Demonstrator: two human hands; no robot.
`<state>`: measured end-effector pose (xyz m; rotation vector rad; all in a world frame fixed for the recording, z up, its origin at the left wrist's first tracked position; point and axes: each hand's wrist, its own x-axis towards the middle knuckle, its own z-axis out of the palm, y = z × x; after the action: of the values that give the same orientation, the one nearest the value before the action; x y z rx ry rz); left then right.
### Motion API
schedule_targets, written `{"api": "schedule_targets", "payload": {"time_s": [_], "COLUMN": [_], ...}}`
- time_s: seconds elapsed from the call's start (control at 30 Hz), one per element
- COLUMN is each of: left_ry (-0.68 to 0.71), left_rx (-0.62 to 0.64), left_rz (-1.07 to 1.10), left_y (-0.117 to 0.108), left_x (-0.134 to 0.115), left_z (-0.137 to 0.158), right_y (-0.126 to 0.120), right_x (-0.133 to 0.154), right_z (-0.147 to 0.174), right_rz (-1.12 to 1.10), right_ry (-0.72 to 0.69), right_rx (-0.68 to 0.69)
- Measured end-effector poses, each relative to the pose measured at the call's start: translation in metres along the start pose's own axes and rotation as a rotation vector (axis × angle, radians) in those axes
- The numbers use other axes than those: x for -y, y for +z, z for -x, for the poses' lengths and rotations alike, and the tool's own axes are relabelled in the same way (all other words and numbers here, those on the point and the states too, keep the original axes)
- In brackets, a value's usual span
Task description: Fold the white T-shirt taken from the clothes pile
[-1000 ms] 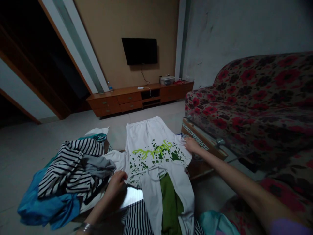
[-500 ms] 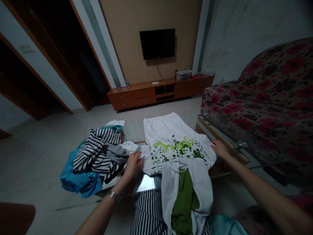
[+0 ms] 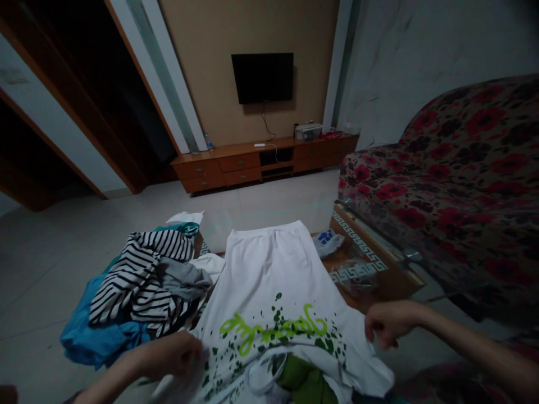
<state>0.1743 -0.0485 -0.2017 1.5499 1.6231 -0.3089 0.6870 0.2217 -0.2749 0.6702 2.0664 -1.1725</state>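
A white T-shirt [image 3: 269, 280] with a green splatter print lies spread over a glass-topped low table [image 3: 370, 264], its hem pointing away from me. My left hand [image 3: 168, 354] grips the shirt's left shoulder edge. My right hand [image 3: 387, 322] pinches the shirt's right shoulder edge. A green lining shows at the collar [image 3: 303, 381] near the bottom of the view.
A heap of clothes [image 3: 138, 280], striped, grey and blue, lies left of the shirt. A small white and blue bag [image 3: 327, 241] sits on the table. A floral sofa [image 3: 455, 179] stands at right. A TV [image 3: 261, 77] hangs above a wooden cabinet [image 3: 261, 160].
Both hands have pulled the shirt toward me by its shoulders; it now lies closer and lower in view. The striped cloth under the collar is out of sight.
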Motion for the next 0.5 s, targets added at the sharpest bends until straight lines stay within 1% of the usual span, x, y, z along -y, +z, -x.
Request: {"api": "schedule_targets", "payload": {"time_s": [0.03,0.07,0.1,0.13,0.2,0.23,0.27,0.3,0.37,0.43,0.5], "left_ry": [0.038,0.085,0.127,0.164,0.205,0.218,0.212,0.188,0.121,0.065,0.048], "left_rx": [-0.051,-0.127,-0.218,-0.308,-0.472,-0.546,-0.613,-0.669,-0.734,-0.751,-0.733], "left_rz": [-0.003,-0.006,-0.011,-0.022,-0.054,-0.077,-0.099,-0.116,-0.130,-0.123,-0.110], "left_y": [-0.012,-0.028,-0.047,-0.069,-0.116,-0.139,-0.160,-0.180,-0.211,-0.232,-0.245], "left_x": [-0.001,-0.002,-0.004,-0.006,-0.007,-0.005,-0.001,0.004,0.019,0.035,0.048], "left_z": [-0.003,-0.011,-0.023,-0.039,-0.078,-0.098,-0.118,-0.138,-0.173,-0.203,-0.226], "right_y": [-0.018,-0.042,-0.071,-0.102,-0.163,-0.191,-0.215,-0.235,-0.264,-0.281,-0.293], "right_x": [0.008,0.016,0.024,0.032,0.046,0.051,0.056,0.060,0.065,0.068,0.068], "right_z": [-0.003,-0.008,-0.016,-0.025,-0.051,-0.065,-0.081,-0.097,-0.130,-0.159,-0.182], "right_rz": [0.008,0.039,0.084,0.116,0.164,0.173,0.178,0.178,0.170,0.165,0.169], "right_ry": [-0.027,-0.068,-0.079,-0.043,0.094,0.150,0.184,0.203,0.210,0.214,0.203], "right_rx": [-0.028,-0.149,-0.298,-0.445,-0.679,-0.790,-0.863,-0.916,-0.949,-0.955,-0.952]}}
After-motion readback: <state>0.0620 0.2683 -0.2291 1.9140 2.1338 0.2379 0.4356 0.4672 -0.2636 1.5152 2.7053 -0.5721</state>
